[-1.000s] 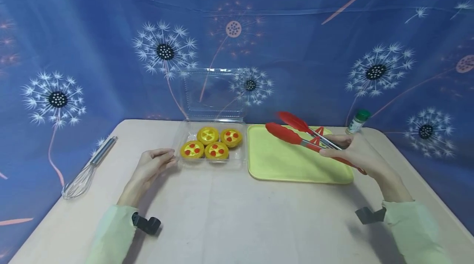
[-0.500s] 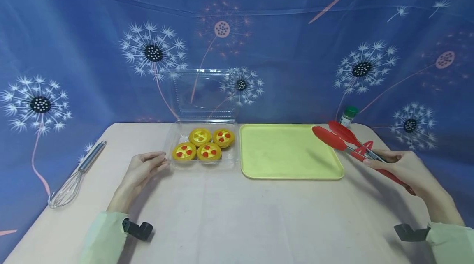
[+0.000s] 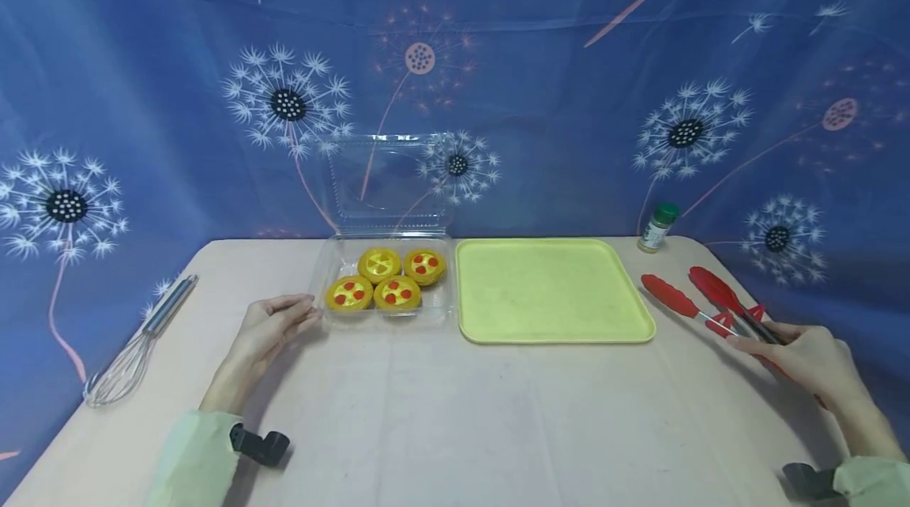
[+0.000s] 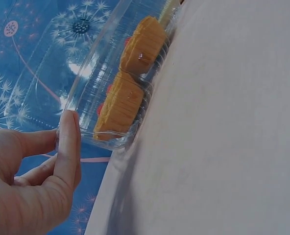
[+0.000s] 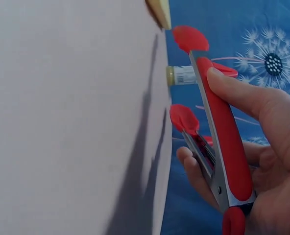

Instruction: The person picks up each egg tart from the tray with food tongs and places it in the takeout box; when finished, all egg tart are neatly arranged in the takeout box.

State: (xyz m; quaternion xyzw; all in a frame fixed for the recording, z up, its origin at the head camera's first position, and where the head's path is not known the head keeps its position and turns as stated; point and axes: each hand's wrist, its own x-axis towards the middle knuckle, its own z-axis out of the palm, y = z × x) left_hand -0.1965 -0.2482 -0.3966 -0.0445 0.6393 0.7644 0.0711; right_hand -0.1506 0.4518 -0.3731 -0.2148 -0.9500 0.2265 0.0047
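Note:
My left hand [image 3: 259, 341] pinches the left rim of an open clear plastic clamshell box [image 3: 384, 314] between thumb and fingers. Several toy-looking egg tarts [image 3: 397, 294], mostly with red spots on top, sit inside it; the left wrist view shows two tarts [image 4: 120, 105] from the side through the box wall. My right hand [image 3: 817, 365] holds red-and-steel kitchen tongs [image 5: 223, 132], thumb along one handle and fingers round the other. Their red tips stand spread apart over the right side of the table, right of the yellow tray [image 3: 554, 333], with nothing between them.
A wire whisk [image 3: 142, 341] lies along the left table edge. At the back right stands a seasoning jar [image 3: 656, 230] with a green lid. The box's raised lid [image 3: 387, 183] leans toward the blue dandelion curtain [image 3: 540, 112] behind the pale table [image 3: 462, 428].
My right hand has carried the tongs from over the tray to the right and nearer me, and their tips have spread wider. My left hand keeps its place at the box.

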